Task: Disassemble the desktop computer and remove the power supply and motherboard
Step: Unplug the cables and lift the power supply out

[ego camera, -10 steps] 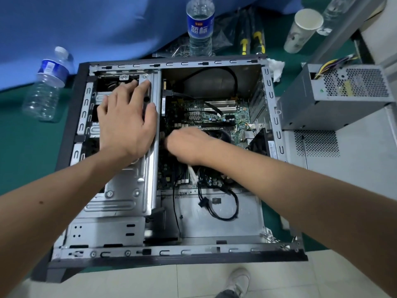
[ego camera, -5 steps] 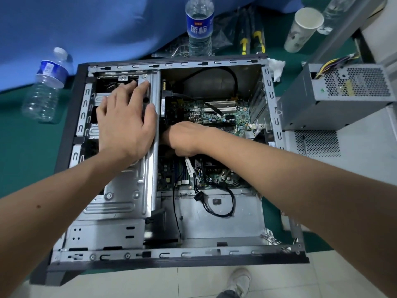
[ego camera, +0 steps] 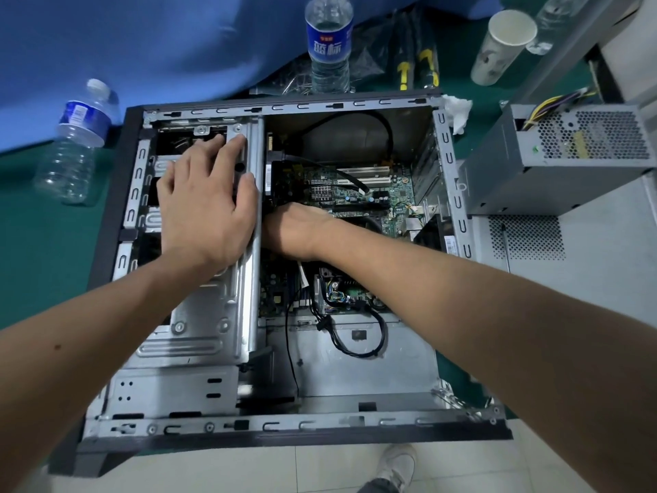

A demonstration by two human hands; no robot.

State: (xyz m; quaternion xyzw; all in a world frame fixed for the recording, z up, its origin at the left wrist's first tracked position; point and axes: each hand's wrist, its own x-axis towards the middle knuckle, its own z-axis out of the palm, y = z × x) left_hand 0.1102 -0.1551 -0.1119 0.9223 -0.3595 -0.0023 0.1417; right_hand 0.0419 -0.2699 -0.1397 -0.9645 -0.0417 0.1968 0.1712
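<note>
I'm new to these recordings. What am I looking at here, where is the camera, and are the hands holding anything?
The one view comes from a camera worn on the person's head, looking down. An open computer case lies on its side. The left hand rests flat on the metal drive cage. The right hand reaches down by the motherboard; its fingers are hidden, so any grip is unclear. The power supply already sits outside, to the right. Two water bottles and a paper cup stand beyond the case.
</note>
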